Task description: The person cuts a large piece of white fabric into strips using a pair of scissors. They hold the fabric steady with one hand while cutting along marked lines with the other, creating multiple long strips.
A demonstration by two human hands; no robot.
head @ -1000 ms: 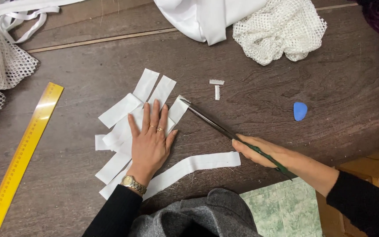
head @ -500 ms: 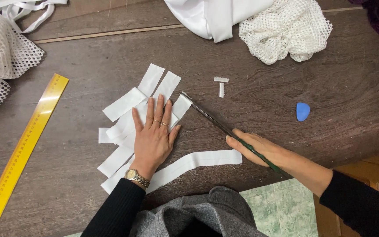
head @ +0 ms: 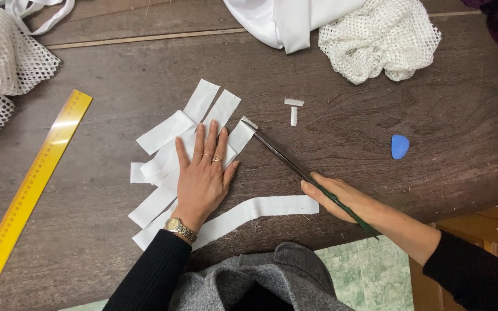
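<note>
Nearest the bench edge, one long white strip lies loose. The right hand is wrapped around long scissors, their tips at the corner of the fanned white fabric strips. The left hand lies flat on those strips, fingers spread. Farther off sit two small cut scraps, blue chalk, a yellow ruler and white mesh fabric.

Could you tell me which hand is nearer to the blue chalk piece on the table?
Right. The right hand, holding scissors, lies just left of and below the blue chalk; the left hand presses white strips, farther left.
</note>
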